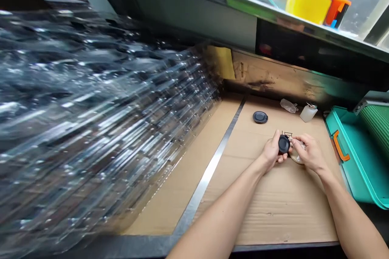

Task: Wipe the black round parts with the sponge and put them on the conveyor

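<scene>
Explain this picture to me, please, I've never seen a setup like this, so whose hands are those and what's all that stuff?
There's no machine: these are one person's two bare hands, seen from a camera worn on their head, looking forward and down. The left hand holds a black round part. The right hand is close beside it; what its fingers grip is unclear. On the cardboard lie another black disc and a small white bottle. Clear plastic pieces are piled left; a teal bin sits right.
</scene>
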Demonstrator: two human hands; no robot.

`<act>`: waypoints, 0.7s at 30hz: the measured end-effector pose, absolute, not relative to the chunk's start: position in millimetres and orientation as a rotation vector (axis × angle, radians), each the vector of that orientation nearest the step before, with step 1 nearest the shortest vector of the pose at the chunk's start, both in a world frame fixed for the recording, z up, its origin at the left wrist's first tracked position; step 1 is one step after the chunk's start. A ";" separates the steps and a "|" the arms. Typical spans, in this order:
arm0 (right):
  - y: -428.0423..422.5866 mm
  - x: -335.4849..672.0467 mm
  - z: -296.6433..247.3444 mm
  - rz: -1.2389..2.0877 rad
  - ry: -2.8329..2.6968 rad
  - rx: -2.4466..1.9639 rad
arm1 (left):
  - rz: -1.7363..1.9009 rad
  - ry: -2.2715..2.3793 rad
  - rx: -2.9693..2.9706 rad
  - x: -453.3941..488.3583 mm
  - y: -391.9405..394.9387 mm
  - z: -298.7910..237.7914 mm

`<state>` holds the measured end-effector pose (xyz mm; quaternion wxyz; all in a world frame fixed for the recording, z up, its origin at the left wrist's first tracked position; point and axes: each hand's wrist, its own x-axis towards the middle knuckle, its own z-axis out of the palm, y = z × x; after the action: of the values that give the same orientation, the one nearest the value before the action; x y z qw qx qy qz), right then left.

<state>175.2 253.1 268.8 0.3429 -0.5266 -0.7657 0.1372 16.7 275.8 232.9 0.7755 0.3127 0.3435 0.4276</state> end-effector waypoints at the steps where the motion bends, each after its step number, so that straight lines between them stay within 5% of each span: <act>1: 251.3 172.4 264.1 0.314 -2.012 -1.346 | 0.934 0.779 0.729 18.5 274.7 231.0; 21: 254.7 170.5 243.9 -0.048 -2.224 -1.470 | 0.905 1.237 1.446 27.9 255.4 234.5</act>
<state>170.5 254.7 243.9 0.2354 -0.5359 -0.8106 -0.0175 27.9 255.4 234.5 0.4946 0.5964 0.5101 0.3733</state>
